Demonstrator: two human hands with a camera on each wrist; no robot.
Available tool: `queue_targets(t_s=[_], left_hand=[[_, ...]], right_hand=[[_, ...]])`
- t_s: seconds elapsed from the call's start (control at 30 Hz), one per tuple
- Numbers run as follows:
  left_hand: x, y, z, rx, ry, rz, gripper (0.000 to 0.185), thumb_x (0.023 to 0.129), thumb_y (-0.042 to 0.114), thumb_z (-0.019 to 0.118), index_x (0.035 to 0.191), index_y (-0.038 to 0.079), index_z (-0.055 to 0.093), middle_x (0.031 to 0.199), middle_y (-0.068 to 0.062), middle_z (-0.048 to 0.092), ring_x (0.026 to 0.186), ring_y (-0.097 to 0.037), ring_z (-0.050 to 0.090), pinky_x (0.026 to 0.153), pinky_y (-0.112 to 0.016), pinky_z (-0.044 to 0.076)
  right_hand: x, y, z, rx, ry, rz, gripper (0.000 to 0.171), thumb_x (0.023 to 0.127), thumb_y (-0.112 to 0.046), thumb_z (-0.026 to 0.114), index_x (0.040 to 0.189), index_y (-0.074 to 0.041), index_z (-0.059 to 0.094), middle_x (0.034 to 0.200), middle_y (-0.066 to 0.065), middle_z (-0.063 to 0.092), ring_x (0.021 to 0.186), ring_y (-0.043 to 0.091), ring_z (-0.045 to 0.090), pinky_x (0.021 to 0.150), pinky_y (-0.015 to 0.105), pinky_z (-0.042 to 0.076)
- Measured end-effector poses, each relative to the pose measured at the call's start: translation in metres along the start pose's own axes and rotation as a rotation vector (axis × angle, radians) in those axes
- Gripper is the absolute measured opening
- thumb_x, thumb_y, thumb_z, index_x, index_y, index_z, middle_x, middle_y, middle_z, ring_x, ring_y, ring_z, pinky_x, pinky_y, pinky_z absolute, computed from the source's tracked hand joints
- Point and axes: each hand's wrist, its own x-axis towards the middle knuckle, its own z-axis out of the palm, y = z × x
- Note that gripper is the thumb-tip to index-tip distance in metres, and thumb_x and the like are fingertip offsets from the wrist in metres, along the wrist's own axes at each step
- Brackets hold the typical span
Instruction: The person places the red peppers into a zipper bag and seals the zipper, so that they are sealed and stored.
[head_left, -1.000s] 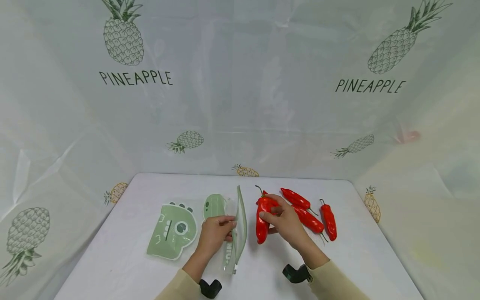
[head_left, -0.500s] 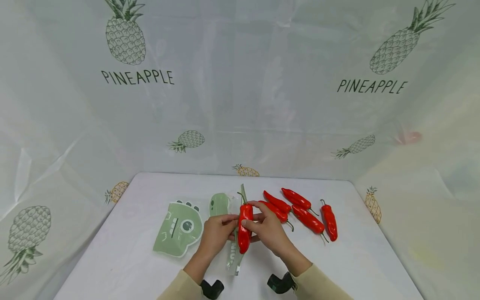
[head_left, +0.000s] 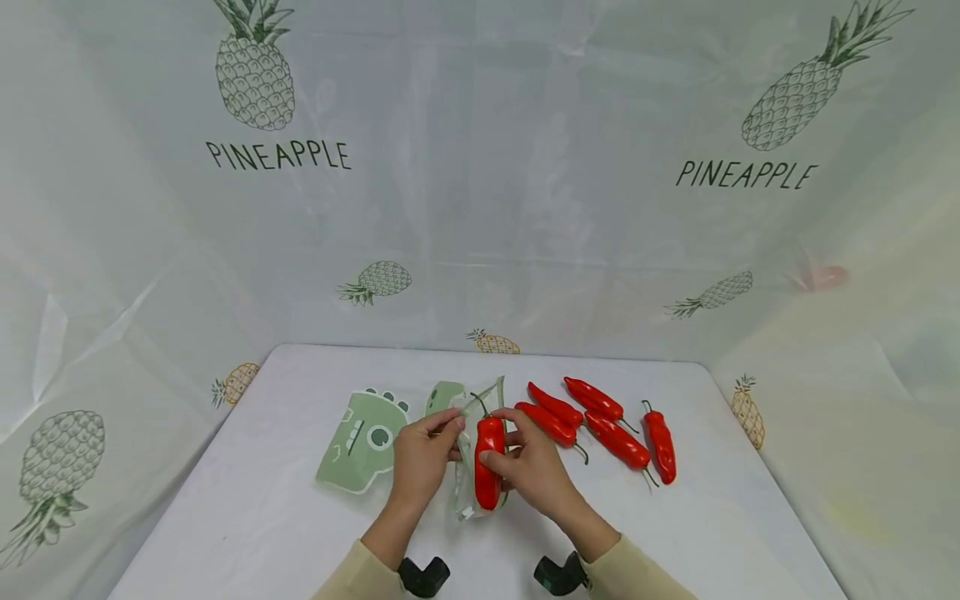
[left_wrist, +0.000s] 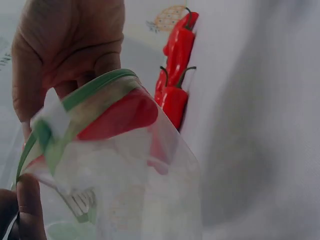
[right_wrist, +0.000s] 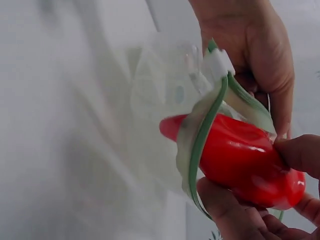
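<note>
My left hand [head_left: 422, 454] pinches the green zip rim of a clear plastic bag [head_left: 468, 483] and holds its mouth apart. My right hand [head_left: 525, 461] grips a red chili pepper [head_left: 488, 460] whose tip sits inside the bag mouth. In the right wrist view the pepper [right_wrist: 240, 157] is partway through the green rim of the bag [right_wrist: 165, 145]. In the left wrist view the pepper [left_wrist: 120, 115] shows red through the bag [left_wrist: 130, 190].
Several more red peppers [head_left: 615, 437] lie in a row on the white table [head_left: 262, 508] to the right. A green dinosaur-print bag [head_left: 360, 437] lies flat on the left. Pineapple-print sheeting [head_left: 480, 183] walls the table on three sides.
My right hand lifted one pepper from the row and carried it left to the bag. My left hand pulled the bag mouth open, and the pepper's tip has gone in.
</note>
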Motion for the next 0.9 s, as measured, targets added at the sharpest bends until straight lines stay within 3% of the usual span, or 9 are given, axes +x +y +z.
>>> queue_targets(t_s=[0.2, 0.6, 0.73, 0.9], left_hand=[[0.003, 0.002, -0.001, -0.113, 0.095, -0.042, 0.026, 0.100, 0.011, 0.074, 0.122, -0.002, 0.076, 0.098, -0.019, 0.076, 0.065, -0.016, 0.073, 0.063, -0.026, 0.065], [0.006, 0.002, -0.004, -0.144, 0.182, 0.024, 0.023, 0.099, 0.009, 0.074, 0.120, -0.001, 0.077, 0.100, -0.021, 0.076, 0.064, -0.011, 0.072, 0.061, -0.027, 0.065], [0.004, 0.005, -0.004, -0.129, 0.150, 0.037, 0.023, 0.099, 0.010, 0.074, 0.119, -0.002, 0.078, 0.101, -0.024, 0.077, 0.063, -0.012, 0.072, 0.061, -0.026, 0.064], [-0.004, 0.009, -0.004, 0.012, 0.014, 0.055, 0.022, 0.100, 0.012, 0.074, 0.118, 0.001, 0.079, 0.100, -0.020, 0.078, 0.063, -0.014, 0.072, 0.062, -0.023, 0.063]], right_hand=[[-0.006, -0.006, 0.003, -0.123, 0.021, -0.077, 0.062, 0.088, -0.024, 0.084, 0.143, -0.019, 0.055, 0.116, 0.014, 0.071, 0.084, 0.018, 0.066, 0.061, 0.027, 0.063], [-0.006, -0.010, 0.001, -0.293, -0.058, -0.122, 0.059, 0.088, -0.025, 0.084, 0.139, -0.019, 0.057, 0.112, 0.009, 0.073, 0.086, 0.017, 0.066, 0.067, 0.031, 0.065], [-0.003, -0.011, 0.000, -0.367, -0.091, -0.102, 0.059, 0.089, -0.025, 0.083, 0.141, -0.016, 0.058, 0.110, 0.009, 0.074, 0.085, 0.017, 0.067, 0.066, 0.034, 0.065], [0.003, -0.009, -0.003, -0.331, -0.043, -0.011, 0.064, 0.089, -0.023, 0.085, 0.145, -0.010, 0.057, 0.105, 0.014, 0.073, 0.081, 0.019, 0.068, 0.059, 0.034, 0.065]])
